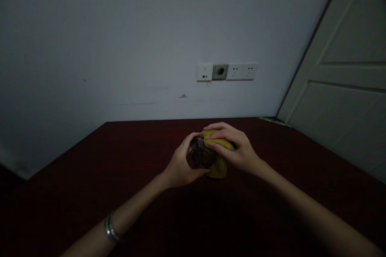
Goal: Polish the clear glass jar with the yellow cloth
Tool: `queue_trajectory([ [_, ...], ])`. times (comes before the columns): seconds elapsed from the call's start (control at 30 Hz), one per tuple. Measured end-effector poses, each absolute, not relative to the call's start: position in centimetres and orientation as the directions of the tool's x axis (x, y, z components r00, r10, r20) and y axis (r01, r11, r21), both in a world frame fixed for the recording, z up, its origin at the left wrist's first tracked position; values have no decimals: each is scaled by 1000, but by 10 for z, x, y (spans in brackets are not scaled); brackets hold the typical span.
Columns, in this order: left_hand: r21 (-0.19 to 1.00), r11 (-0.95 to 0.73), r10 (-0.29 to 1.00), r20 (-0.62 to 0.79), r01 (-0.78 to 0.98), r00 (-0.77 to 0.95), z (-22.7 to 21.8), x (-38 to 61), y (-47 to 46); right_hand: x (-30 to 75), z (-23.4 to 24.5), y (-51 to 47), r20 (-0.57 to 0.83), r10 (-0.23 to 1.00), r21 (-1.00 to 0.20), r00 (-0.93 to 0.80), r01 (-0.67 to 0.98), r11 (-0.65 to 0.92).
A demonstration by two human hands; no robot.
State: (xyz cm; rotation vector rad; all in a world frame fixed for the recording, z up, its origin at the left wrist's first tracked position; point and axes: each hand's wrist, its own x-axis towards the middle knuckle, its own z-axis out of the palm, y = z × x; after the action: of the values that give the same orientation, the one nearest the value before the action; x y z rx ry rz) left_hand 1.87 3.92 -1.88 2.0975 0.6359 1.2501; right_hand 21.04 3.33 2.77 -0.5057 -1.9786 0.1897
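My left hand (181, 167) curls around the side of a clear, rounded glass vessel (201, 156), with the thumb underneath its near side. Reflections glint on the see-through surface, and the dark tabletop shows through it. Pressed against the vessel's right side is a yellow cloth (219, 143), gripped by the fingers of my right hand (238, 148). A fold of the cloth hangs down below the right hand, beside the left thumb. The dimness hides the vessel's exact shape, and I cannot tell whether it touches the table.
Beneath both hands spreads a dark red wooden table (126, 176), its far edge by a pale wall (135, 40). Socket plates (241, 72) sit on the wall. At the right stands a panelled door (346, 76). A thin strip (274, 121) lies at the far right table edge.
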Motion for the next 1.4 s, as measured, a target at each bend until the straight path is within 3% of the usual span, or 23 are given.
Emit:
queue_trajectory([
  [0.13, 727, -679, 696, 597, 97, 400, -17, 20, 40, 212, 29, 28, 790, 213, -75, -574, 254, 964],
  [0.2, 746, -662, 705, 588, 73, 396, -17, 22, 39, 212, 28, 27, 781, 159, -11, -604, 240, 971],
  [0.27, 748, -663, 695, 596, 36, 402, -16, 23, 37, 211, 28, 27, 811, 183, -53, -555, 242, 969],
  [0.47, 740, -673, 668, 603, 8, 436, -19, 23, 36, 207, 29, 31, 824, 423, -333, -377, 282, 900],
  [0.53, 754, -657, 682, 591, 6, 431, -21, 23, 38, 207, 30, 30, 828, 419, -313, -373, 313, 897],
  [0.7, 779, -623, 742, 561, 70, 368, -18, 26, 39, 209, 31, 22, 760, 222, -19, -611, 320, 947],
  [0.77, 771, -626, 749, 556, 113, 359, -17, 27, 37, 209, 31, 21, 722, 201, 21, -662, 311, 950],
  [1.03, 683, -705, 698, 621, 191, 357, -23, 27, 38, 203, 32, 22, 806, 368, -171, -464, 414, 894],
  [1.27, 700, -695, 700, 605, 165, 380, -15, 26, 35, 205, 33, 15, 705, 222, 60, -674, 368, 928],
  [1.33, 720, -679, 710, 593, 146, 379, -14, 26, 33, 206, 34, 16, 745, 230, -2, -626, 343, 939],
  [1.4, 754, -646, 733, 567, 123, 375, -15, 27, 32, 206, 34, 19, 801, 300, -146, -519, 316, 937],
])
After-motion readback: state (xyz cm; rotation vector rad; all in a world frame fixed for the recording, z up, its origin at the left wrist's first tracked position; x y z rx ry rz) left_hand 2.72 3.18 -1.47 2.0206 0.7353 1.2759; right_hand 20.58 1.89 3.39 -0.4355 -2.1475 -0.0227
